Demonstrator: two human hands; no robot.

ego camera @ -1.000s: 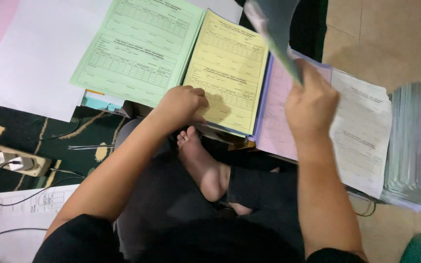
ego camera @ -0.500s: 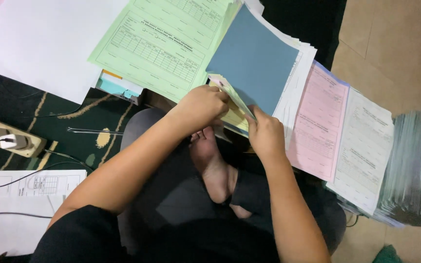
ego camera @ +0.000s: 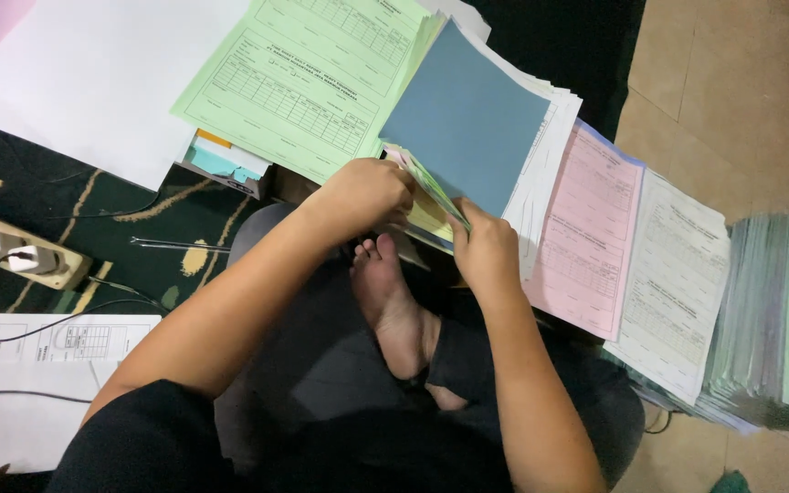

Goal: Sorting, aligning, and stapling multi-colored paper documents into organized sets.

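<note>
Thin, floppy green and yellow paper forms (ego camera: 433, 196), light and easily creased, sit beneath a slate-blue card sheet (ego camera: 468, 114), best pinched at their near edge, where the left hand (ego camera: 367, 192) and right hand (ego camera: 486, 251) both grip them.

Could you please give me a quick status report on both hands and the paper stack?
Left hand and right hand both grip the near edge of the form stack. Blue sheet on top. Pink form alongside; nothing blocking.
</note>
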